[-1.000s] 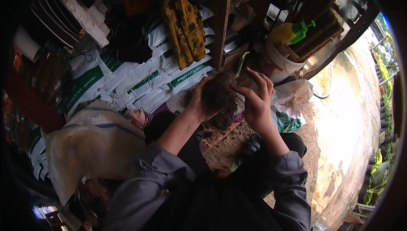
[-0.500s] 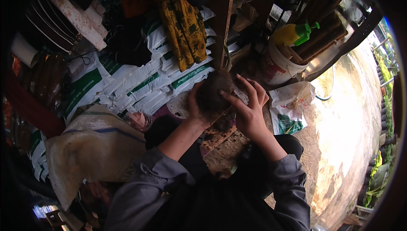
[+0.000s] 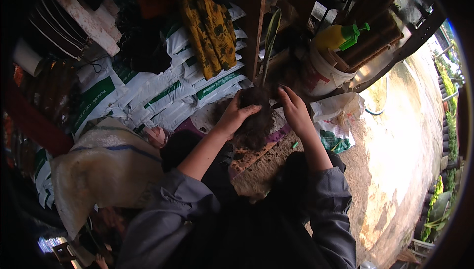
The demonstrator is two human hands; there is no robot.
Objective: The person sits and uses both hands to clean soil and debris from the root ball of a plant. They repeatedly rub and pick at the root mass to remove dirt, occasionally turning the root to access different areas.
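Note:
A dark brown, soil-covered root ball [image 3: 256,128] is held up in front of me, with a long upright green leaf with pale edges [image 3: 269,47] rising from its far side. My left hand [image 3: 237,117] wraps round its left side, the thumb lying across the top. Beside its right edge, my right hand [image 3: 295,110] has its fingers drawn together against dark material; what they hold I cannot make out. Beneath the ball is a pale, round-edged surface [image 3: 201,118] strewn with dark bits, partly hidden by my hands.
White and green plastic packages [image 3: 173,89] are stacked at the left, with a yellow patterned cloth [image 3: 210,34] over them. A large pale sack [image 3: 106,170] lies nearer. On the right stand a white bucket [image 3: 321,74] with a yellow-green spray bottle [image 3: 338,37] and a crumpled package [image 3: 340,116].
The root ball has tipped, so its leaf now shows upright. My left hand's thumb has come over the top, and my right hand's spread fingers have drawn together at the right side.

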